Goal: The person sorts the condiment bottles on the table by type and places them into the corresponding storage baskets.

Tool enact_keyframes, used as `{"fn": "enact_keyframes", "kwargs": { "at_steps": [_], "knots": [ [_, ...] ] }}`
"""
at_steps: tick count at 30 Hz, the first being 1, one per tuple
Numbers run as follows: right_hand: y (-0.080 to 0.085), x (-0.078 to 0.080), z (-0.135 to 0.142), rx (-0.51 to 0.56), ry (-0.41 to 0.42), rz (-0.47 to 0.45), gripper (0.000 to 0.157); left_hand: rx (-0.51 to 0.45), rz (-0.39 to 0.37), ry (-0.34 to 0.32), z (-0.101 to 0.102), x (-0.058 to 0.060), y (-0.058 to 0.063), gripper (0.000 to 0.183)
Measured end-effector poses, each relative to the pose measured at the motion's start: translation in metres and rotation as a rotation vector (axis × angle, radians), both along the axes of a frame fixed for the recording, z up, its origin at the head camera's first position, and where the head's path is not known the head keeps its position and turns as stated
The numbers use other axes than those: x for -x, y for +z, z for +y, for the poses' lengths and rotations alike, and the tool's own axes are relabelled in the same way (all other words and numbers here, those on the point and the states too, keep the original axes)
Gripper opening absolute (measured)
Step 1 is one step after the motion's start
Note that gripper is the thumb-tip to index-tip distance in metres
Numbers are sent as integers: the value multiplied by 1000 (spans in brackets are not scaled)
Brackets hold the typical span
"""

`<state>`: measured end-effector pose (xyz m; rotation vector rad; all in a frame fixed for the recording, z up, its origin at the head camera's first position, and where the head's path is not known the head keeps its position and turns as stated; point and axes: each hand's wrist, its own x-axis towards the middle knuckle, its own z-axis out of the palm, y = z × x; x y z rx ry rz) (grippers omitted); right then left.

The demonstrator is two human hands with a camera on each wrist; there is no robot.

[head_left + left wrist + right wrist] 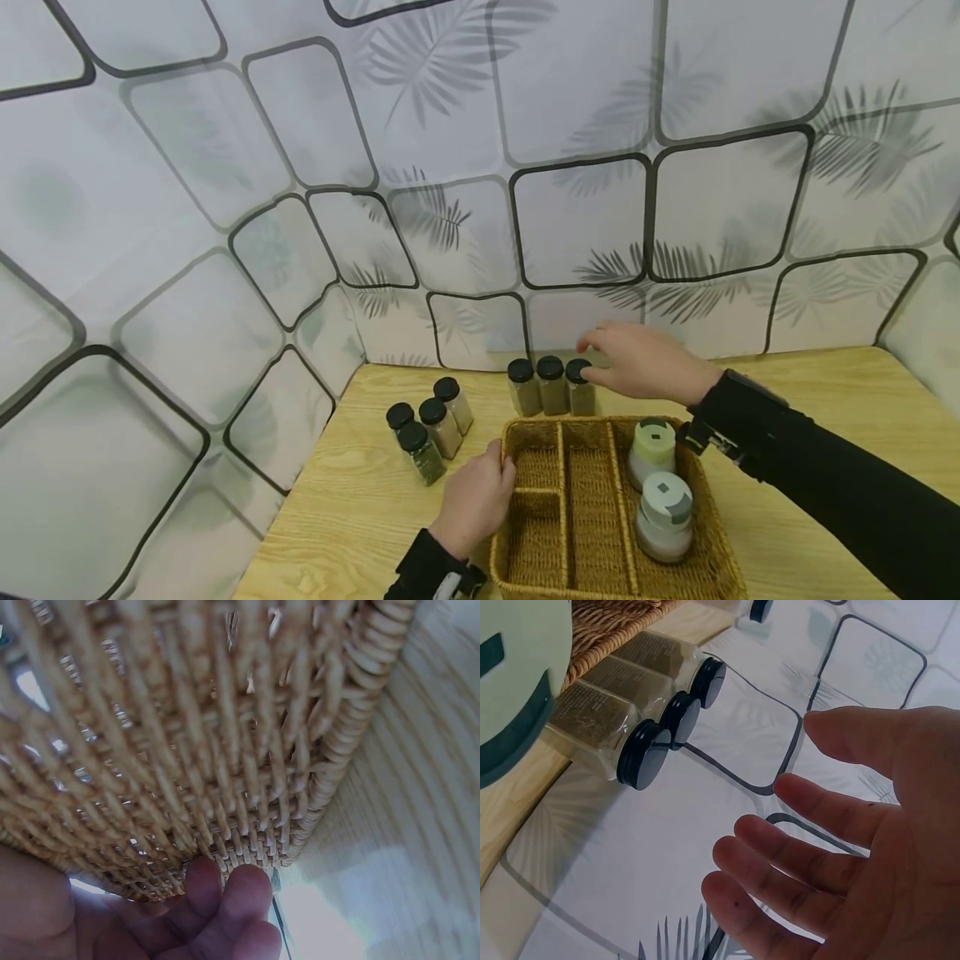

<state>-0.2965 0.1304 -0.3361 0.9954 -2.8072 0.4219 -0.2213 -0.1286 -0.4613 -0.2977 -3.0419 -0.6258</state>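
There's room for a hand to go between the four little jars [442, 433] on the left and the three jars [552, 393] at the back. Those three stand so close that fingers wouldn't fit between them. The cloth wall [585, 221] is near behind; I can't quite tell how much gap there is. The right hand [645, 362] blocks the end jar's right side. In the basket [561, 533], two tubs [664, 521] block the right part, but a hand could dip into the middle.
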Motion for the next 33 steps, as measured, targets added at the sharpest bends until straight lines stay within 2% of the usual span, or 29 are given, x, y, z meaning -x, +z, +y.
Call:
{"fn": "enact_keyframes", "kwargs": {
  "at_steps": [7, 16, 27, 33],
  "knots": [
    [-4, 12, -5, -14, -19, -23, 32, 6, 16, 0, -1, 0, -1, 41],
    [-12, 26, -10, -88, -50, -92, 39, 15, 22, -5, -1, 2, -2, 40],
    [-20, 32, -12, -123, -36, -118, 42, 34, 50, 1, -1, 1, -2, 35],
    [-24, 39, -15, -138, -26, -96, 44, 35, 47, 8, -1, 2, -2, 35]
  ]
}}
